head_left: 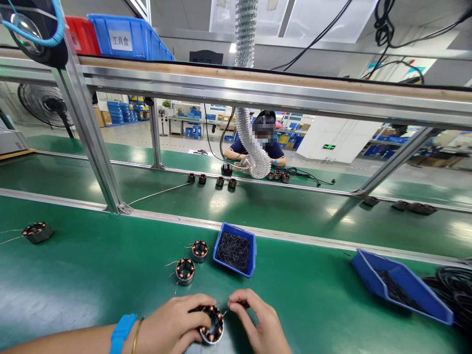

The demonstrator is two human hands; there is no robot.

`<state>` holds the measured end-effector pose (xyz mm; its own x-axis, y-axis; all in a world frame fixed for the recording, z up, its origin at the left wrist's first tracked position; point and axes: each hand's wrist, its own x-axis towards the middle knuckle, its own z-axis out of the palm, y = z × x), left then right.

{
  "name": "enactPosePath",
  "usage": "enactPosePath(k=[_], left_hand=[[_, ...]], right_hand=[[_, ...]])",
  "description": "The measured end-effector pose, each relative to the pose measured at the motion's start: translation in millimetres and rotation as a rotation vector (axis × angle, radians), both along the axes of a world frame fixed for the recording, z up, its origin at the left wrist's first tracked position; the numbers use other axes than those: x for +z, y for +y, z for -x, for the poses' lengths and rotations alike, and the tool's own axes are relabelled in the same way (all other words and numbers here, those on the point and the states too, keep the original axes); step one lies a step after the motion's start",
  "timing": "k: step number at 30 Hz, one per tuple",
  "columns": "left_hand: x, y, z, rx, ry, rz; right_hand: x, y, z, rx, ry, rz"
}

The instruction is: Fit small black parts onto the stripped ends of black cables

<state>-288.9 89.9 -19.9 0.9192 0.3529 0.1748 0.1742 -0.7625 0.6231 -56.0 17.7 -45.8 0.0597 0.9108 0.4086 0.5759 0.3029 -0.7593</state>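
My left hand [173, 324] is wrapped round a ring-shaped motor stator with copper coils [213, 325], holding it tilted just above the green bench at the bottom centre. My right hand [258, 322] is beside it, with thumb and forefinger pinched on a thin wire lead or sleeve at the stator's upper right. Two more stators [185, 271] [199, 250] stand on the bench just beyond my hands. A small blue bin of short black sleeves [236, 248] sits behind my right hand.
Another stator [37, 232] lies at far left. A second blue bin [400, 285] and a coil of black cable [455, 285] are at right. Aluminium frame posts [92, 142] cross the bench. A person [258, 147] works opposite with several stators [217, 181].
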Motion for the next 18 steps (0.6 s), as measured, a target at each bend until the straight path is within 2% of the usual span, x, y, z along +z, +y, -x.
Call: enactPosePath(k=[7,18], left_hand=[[2.1,0.0,0.4,-0.011,0.004,0.029],[3.6,0.0,0.2,-0.018,0.01,-0.006]], right_hand=[[5.9,0.2,1.5,0.048,-0.067,-0.056],[4.1,-0.2,-2.5,0.103,-0.053,-0.009]])
